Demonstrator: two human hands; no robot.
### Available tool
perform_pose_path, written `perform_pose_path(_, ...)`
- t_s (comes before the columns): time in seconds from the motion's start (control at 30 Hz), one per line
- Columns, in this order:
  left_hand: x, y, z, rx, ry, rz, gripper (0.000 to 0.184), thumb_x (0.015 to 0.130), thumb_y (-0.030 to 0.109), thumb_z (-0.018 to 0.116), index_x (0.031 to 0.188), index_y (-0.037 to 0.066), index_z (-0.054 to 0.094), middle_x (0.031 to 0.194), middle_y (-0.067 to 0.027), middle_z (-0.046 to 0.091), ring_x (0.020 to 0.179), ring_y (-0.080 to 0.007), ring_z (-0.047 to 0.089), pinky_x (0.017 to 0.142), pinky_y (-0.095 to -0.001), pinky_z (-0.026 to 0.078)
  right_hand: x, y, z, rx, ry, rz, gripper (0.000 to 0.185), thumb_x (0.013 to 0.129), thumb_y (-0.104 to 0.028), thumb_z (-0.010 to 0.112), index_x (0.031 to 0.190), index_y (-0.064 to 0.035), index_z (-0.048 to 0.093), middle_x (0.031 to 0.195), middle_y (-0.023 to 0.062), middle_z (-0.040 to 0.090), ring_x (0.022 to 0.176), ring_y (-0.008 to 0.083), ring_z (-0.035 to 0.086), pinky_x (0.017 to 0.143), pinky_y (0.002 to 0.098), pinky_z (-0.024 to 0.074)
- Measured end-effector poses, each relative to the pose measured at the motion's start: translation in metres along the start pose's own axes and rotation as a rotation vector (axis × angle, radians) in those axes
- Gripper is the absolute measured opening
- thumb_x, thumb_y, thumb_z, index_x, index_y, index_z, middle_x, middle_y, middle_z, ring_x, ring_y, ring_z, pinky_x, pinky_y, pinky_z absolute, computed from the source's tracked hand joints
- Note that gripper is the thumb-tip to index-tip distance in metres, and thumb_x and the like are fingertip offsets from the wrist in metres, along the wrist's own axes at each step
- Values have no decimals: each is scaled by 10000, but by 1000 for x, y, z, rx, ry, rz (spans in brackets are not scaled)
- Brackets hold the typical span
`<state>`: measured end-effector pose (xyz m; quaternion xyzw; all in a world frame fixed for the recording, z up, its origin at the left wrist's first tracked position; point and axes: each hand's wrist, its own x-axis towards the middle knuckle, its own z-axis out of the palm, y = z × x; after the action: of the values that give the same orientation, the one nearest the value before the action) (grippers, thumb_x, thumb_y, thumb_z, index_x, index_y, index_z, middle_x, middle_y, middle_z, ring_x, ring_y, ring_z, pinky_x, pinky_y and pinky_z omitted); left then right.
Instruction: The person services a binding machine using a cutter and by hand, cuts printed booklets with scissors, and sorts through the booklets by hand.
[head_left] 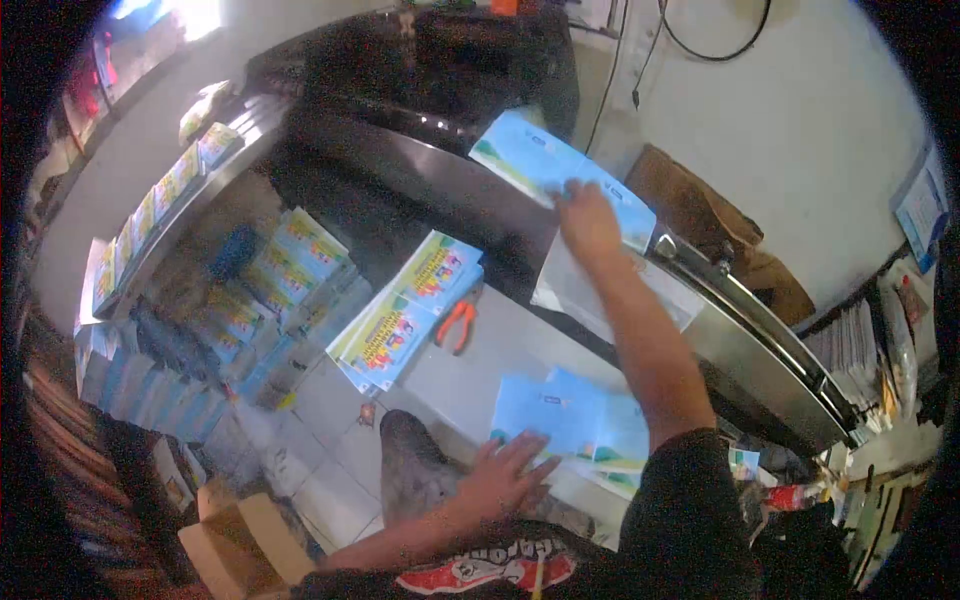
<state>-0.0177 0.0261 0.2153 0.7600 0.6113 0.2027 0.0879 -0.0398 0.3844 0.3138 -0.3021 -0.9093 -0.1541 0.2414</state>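
Note:
My left hand (512,472) lies with fingers spread on light-blue printed sheets (550,410), which rest on a pale work surface in front of me. With my right arm stretched forward, my right hand (590,215) is at a long blue printed sheet (530,150) with a green edge, beside the metal machine. Its fingers look curled together on the sheet, slightly blurred. To the left of the sheets, orange-handled pliers (456,326) lie beside a stack of yellow-and-blue printed booklets (410,310).
A long metal machine edge (740,310) runs diagonally beyond the work surface. Several booklet stacks (290,260) stand on the left, with more along a ledge (150,215). An open cardboard box (245,545) sits at lower left. Brown cardboard (690,200) leans by the wall.

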Motion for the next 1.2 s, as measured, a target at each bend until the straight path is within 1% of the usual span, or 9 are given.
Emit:
perform_pose_path(0.13, -20, -5, 7, -81, 101, -116, 469, 784, 297, 645, 1230, 204, 533, 1370, -116, 412, 1257, -316, 379, 990, -551, 251, -23, -1, 20, 33, 134, -86, 232, 811, -156, 536, 1001, -75, 644, 1043, 134, 556, 913, 298, 542, 753, 403, 495)
perform_pose_path(0.53, -44, -5, 4, -12, 253, -124, 432, 767, 275, 660, 1181, 196, 565, 1330, -114, 441, 1234, -308, 403, 996, -527, 253, -32, 4, 3, -103, -63, -45, 321, 792, -165, 546, 1100, -100, 612, 1096, 130, 544, 1010, 287, 531, 783, 420, 469)
perform_pose_path(0.6, -50, -4, 9, 11, 284, -143, 439, 755, 280, 666, 1174, 209, 561, 1298, -100, 460, 1203, -288, 424, 972, -509, 269, -11, 10, -11, -48, 99, 117, 422, 785, -176, 557, 1203, -123, 552, 1143, 142, 538, 1052, 309, 523, 823, 450, 456)
perform_pose_path(0.73, -64, -15, 19, 35, 236, -188, 399, 738, 266, 670, 1124, 207, 584, 1223, -107, 501, 1153, -287, 452, 923, -507, 314, 25, 29, 16, -42, 208, 88, 415, 830, -198, 529, 1240, -132, 518, 1196, 149, 551, 1077, 336, 542, 819, 469, 473)
perform_pose_path(0.8, -78, -27, 21, 51, 212, -207, 439, 743, 262, 668, 1161, 184, 562, 1256, -128, 480, 1168, -317, 441, 939, -515, 309, 28, 43, 24, 34, -161, 186, 393, 855, -213, 493, 1241, -144, 525, 1072, 147, 623, 965, 342, 610, 763, 476, 504)
perform_pose_path(0.87, -101, -37, 21, 43, 166, -246, 478, 747, 258, 666, 1198, 160, 540, 1289, -148, 458, 1184, -346, 429, 955, -523, 305, 34, 70, 42, -3, -207, 196, 361, 859, -222, 474, 1206, -170, 558, 950, 152, 657, 881, 345, 643, 723, 484, 517)
perform_pose_path(0.93, -125, -44, 18, -69, 413, -384, 474, 701, 221, 694, 1144, 122, 557, 1252, -158, 483, 1160, -348, 442, 939, -513, 320, 28, 61, -10, -6, -317, 214, 315, 860, -248, 469, 1137, -175, 600, 978, 175, 648, 902, 356, 633, 756, 479, 510)
perform_pose_path(1.03, -146, -56, 2, -76, 451, -520, 353, 684, 146, 714, 1022, 113, 617, 1152, -137, 537, 1053, -334, 507, 852, -463, 391, 31, 69, -1, 111, -282, 208, 279, 866, -273, 481, 1068, -145, 625, 973, 192, 644, 893, 368, 631, 751, 477, 509)
perform_pose_path(1.2, -170, -94, 40, -7, 402, -592, 427, 646, 175, 717, 1046, 92, 595, 1133, -157, 555, 1065, -352, 497, 901, -480, 360, 55, 39, 25, 100, -213, 348, 294, 871, -337, 499, 1066, -158, 626, 935, 181, 646, 846, 379, 622, 768, 478, 491)
